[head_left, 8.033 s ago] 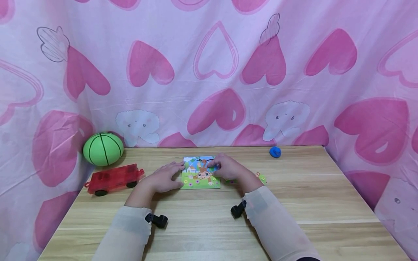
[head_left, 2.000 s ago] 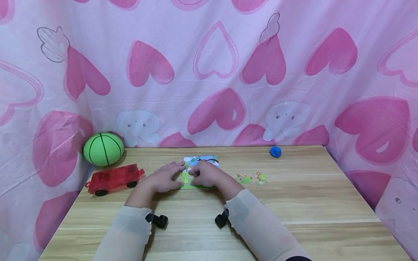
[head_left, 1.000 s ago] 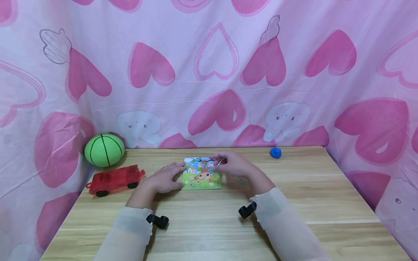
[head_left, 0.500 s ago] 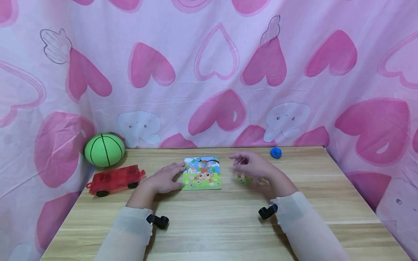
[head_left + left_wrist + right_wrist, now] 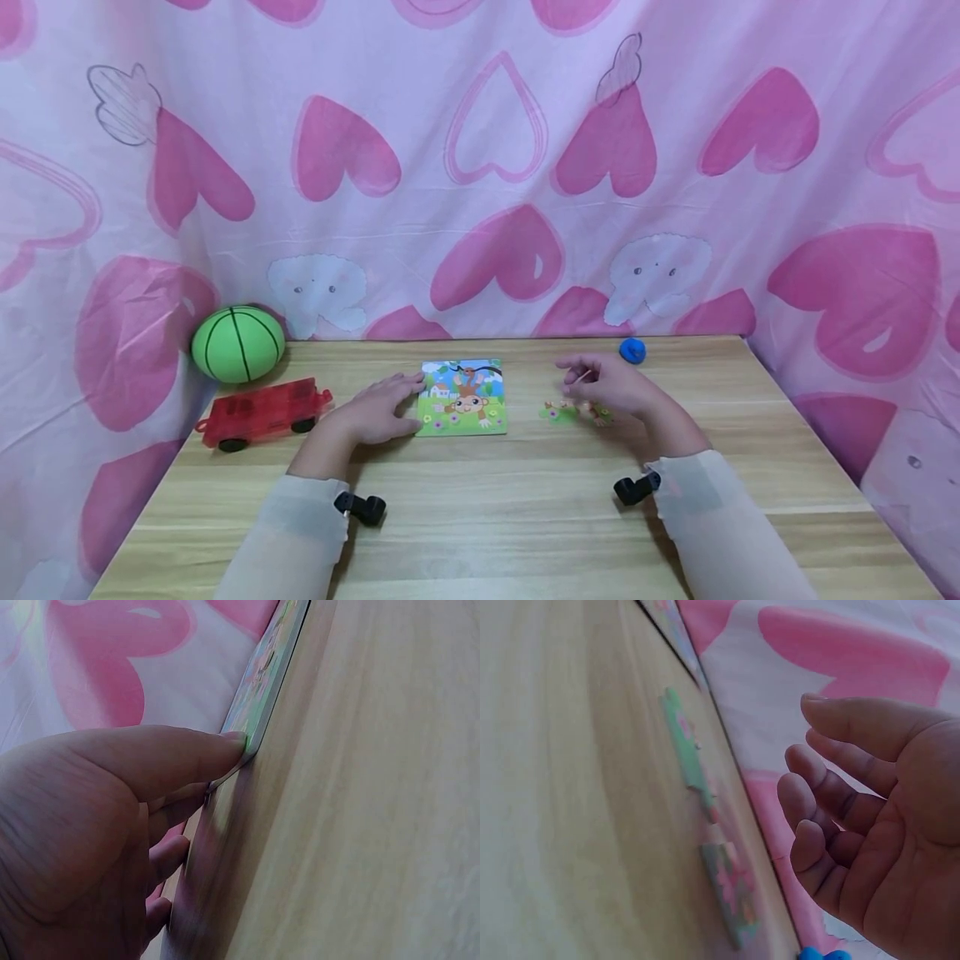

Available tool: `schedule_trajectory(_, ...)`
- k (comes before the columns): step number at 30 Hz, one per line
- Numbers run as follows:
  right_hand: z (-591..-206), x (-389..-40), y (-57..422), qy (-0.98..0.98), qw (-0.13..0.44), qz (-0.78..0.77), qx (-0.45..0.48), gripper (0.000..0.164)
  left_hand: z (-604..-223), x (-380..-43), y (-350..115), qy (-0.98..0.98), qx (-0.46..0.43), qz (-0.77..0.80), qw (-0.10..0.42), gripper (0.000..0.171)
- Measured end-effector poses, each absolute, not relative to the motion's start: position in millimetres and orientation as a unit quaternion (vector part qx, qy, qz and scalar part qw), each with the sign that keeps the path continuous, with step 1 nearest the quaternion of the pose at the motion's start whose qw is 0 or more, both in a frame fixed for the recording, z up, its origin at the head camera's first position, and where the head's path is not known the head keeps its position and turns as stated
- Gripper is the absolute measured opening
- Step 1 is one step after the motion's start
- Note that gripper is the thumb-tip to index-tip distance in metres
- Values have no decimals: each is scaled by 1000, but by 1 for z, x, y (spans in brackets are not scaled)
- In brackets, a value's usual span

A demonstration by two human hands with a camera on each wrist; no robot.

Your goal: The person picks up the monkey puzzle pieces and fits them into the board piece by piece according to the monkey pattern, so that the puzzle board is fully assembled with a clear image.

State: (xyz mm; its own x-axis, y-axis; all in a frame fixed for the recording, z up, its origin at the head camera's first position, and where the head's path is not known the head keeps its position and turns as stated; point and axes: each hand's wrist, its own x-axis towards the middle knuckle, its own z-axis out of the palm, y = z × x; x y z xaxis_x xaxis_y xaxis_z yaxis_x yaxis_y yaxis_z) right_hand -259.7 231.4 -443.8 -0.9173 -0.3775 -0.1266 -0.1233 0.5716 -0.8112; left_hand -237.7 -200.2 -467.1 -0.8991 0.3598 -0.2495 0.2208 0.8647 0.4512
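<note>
A square picture puzzle with a cartoon monkey lies flat on the table. My left hand rests at its left edge with fingers extended; the left wrist view has the thumb touching the puzzle's corner. To the right of the puzzle, my right hand hovers over two loose puzzle pieces, its fingers loosely bent and nothing between them. One green piece with a pink flower shows left of the other piece, which the hand partly overlaps. Both pieces lie beside that hand in the right wrist view.
A green ball and a red toy wagon with black wheels stand at the left of the wooden table. Near the back edge on the right sits a small blue object. A pink heart-patterned cloth hangs behind.
My right hand worked over the puzzle earlier, then moved right, away from it and over the loose pieces. My left hand has stayed at the puzzle's left edge.
</note>
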Motion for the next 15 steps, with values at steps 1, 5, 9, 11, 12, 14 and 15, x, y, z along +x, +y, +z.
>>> schedule_trajectory(1,-446,-260,232,873,150,-441,-143,48,-467,-238,-200,952,153,209,164,79)
schedule_trajectory(5,-454,-263,233,869,171,-444,-133,49,-467,-239,-201,951,155,208,166,80)
schedule_trajectory(9,-458,-263,232,874,185,-431,-130,45,-466,-239,-201,950,156,212,167,79)
schedule_trajectory(11,-460,-263,232,877,189,-421,-129,42,-466,-239,-202,950,158,212,168,79)
schedule_trajectory(12,-461,-263,232,877,193,-421,-128,41,-466,-239,-202,949,158,213,168,79)
schedule_trajectory(14,-464,-264,231,878,198,-418,-123,40,-466,-239,-202,949,159,213,168,79)
schedule_trajectory(15,-465,-265,231,879,199,-415,-124,40,-466,-239,-202,949,160,213,168,79)
